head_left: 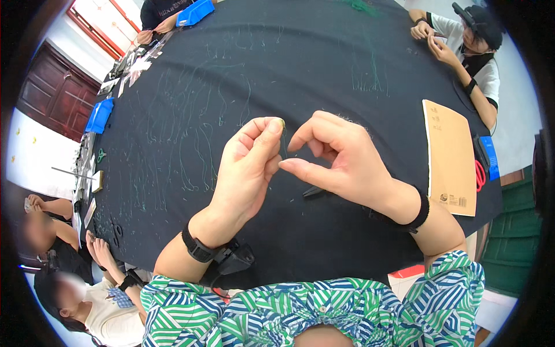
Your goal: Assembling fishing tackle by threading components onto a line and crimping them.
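Observation:
My left hand (245, 162) is raised over the black-covered table, its thumb pressed against the curled fingers. A tiny greenish bit (281, 122) shows at the thumb tip, and a very fine strand seems to hang from it; it looks like the thin green threads (203, 147) spread on the cloth. Facing it, my right hand (350, 153) has its thumb and index finger bent toward the left fingers, with a gap between their tips. Nothing can be made out in that gap. Part of a dark object (313, 191) lies on the cloth below the right hand.
Right of my right arm lie a tan notebook (454, 156), red-handled scissors (480, 175) and a blue packet (490, 157). Blue trays (100, 115), small green scissors (101, 155) and dark scissors (117, 233) line the left edge. Other people sit around the table; a green bundle (363, 6) lies far off.

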`<state>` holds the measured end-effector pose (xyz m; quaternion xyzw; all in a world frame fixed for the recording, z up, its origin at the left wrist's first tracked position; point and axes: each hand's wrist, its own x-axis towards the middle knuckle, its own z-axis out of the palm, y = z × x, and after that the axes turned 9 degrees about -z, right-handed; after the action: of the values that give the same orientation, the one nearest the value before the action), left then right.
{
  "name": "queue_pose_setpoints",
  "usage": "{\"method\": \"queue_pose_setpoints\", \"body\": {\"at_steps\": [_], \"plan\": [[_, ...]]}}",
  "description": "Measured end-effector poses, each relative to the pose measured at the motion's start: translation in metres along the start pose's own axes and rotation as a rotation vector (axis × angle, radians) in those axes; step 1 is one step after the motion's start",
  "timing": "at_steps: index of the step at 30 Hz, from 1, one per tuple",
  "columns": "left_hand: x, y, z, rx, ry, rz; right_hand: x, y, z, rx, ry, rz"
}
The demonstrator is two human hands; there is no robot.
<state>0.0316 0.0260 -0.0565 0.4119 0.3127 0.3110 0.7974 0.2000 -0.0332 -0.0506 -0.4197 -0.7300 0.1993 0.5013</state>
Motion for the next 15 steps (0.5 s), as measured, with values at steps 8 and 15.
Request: {"method": "queue_pose_setpoints", "body": {"at_steps": [8, 15], "plan": [[-0.0011, -0.0008, 0.0001, -0.009, -0.032, -0.045, 0.0011, 0.0049, -0.0031, 0.118, 0.056, 0.197], [0.0002, -0.0029, -0.0006, -0.055, -0.029, -0.072, -0.0005, 0.0014, -0.0024, -0.123, -0.066, -0.025]]}}
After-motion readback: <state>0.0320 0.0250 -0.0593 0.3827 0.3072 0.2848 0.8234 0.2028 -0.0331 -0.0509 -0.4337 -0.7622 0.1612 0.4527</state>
